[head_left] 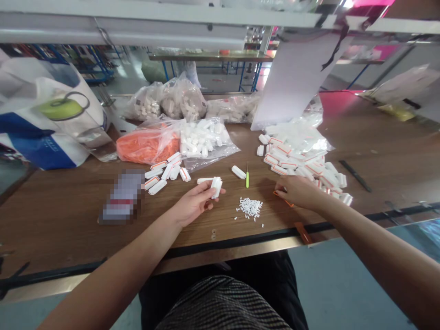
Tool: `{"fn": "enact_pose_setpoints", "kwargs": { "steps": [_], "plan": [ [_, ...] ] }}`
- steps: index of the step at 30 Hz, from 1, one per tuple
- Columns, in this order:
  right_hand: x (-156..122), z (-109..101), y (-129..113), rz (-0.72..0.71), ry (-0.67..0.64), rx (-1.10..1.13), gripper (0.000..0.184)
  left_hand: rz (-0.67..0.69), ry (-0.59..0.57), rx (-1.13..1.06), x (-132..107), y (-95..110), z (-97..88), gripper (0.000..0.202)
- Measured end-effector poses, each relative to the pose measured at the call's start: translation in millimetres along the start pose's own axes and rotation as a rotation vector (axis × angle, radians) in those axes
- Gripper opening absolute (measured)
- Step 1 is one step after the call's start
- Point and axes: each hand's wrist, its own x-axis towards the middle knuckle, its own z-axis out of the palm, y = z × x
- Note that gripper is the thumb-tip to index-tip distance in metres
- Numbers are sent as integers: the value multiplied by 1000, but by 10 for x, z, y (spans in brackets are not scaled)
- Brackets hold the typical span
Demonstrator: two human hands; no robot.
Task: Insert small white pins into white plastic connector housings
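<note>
My left hand (195,204) is closed around a small white plastic casing (216,187), held up over the table between thumb and fingers. To the right, my right hand (297,190) pinches a thin orange plastic strip (289,203) close to the tabletop; its fingertips are partly hidden. Between the hands lies a loose heap of tiny white pegs (250,207). Behind the heap are a thin tool with a green handle (247,179) and another white casing (238,172). A large pile of white casings with orange strips (311,167) sits just beyond my right hand.
Behind my left hand are a smaller group of casings (167,172), a bag of orange parts (147,144) and a bag of white parts (202,137). A blurred-out flat object (122,197) lies left. A dark flat bar (355,175) rests right. An orange piece (303,233) overlaps the front edge.
</note>
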Motion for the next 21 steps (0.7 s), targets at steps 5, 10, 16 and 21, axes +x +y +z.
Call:
{"fn": "enact_pose_setpoints", "kwargs": {
  "steps": [5, 10, 16, 21],
  "plan": [
    [-34, -21, 41, 25, 37, 54, 15, -35, -51, 35, -20, -51, -3, 31],
    [-70, -108, 73, 97, 43, 132, 21, -79, -68, 65, -20, -50, -18, 28],
    [-87, -168, -33, 119, -20, -12, 22, -50, -86, 58, 12, -48, -71, 32],
    [-109, -127, -188, 133, -66, -136, 25, -5, -111, 62, 10, -67, -70, 31]
  ]
}}
